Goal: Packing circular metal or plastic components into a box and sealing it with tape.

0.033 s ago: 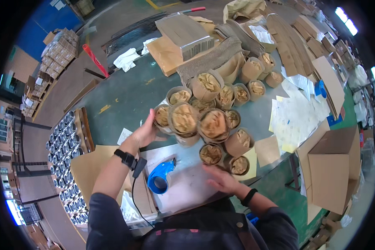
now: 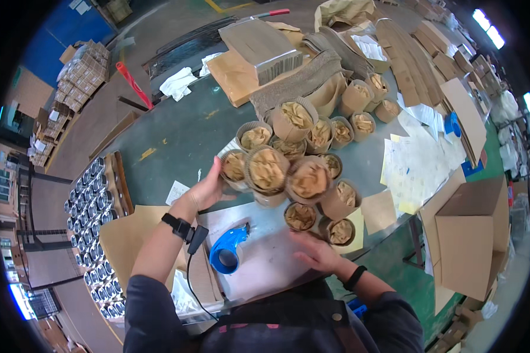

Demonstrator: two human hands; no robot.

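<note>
A cluster of corrugated cardboard tubes (image 2: 265,167), each stuffed with crumpled brown paper, stands upright on the dark green table (image 2: 176,135); some larger ones sit higher than the rest. My left hand (image 2: 207,187) presses its outstretched fingers against the side of the leftmost tube (image 2: 234,166). At the near side, my right hand (image 2: 315,252) lies with fingers extended by two small tubes, a front one (image 2: 300,216) and one at its right (image 2: 340,232). Neither hand is wrapped round anything. A blue tape dispenser (image 2: 227,250) rests between my forearms.
Rows of shiny metal cans (image 2: 91,203) stand at the left edge beside a brown cardboard sheet (image 2: 132,235). Papers (image 2: 424,159) cover the table's right part. An open cardboard box (image 2: 465,247) is at right; a flat carton (image 2: 262,47) and padding (image 2: 300,82) lie at the back.
The front tubes of the cluster have shifted slightly to the right, and my left hand has moved right with them. My right hand has shifted only a little.
</note>
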